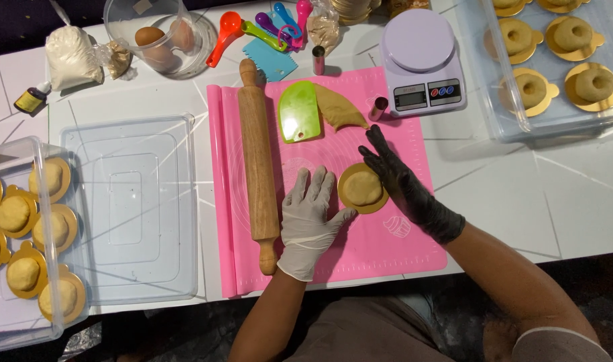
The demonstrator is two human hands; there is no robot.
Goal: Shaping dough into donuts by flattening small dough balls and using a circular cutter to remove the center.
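A round ball of dough (364, 186) sits on a small gold disc (347, 198) on the pink mat (387, 241). My right hand (404, 184), in a black glove, lies along the disc's right edge with its fingers straight. My left hand (310, 218), in a white glove, rests flat on the mat with fingers spread, its thumb touching the disc's lower left edge. Neither hand grips anything. A wooden rolling pin (257, 161) lies lengthwise left of my left hand. A green scraper (299, 111) and a lump of dough (340, 107) lie at the mat's far end.
A clear tray lid (129, 208) lies left of the mat, beside a box (11, 315) of dough balls on gold discs. A lilac scale (422, 60) and a tray (494, 100) of ring-shaped dough stand at the right. Eggs in a bowl (160, 41), flour bags and measuring spoons (266, 27) line the back.
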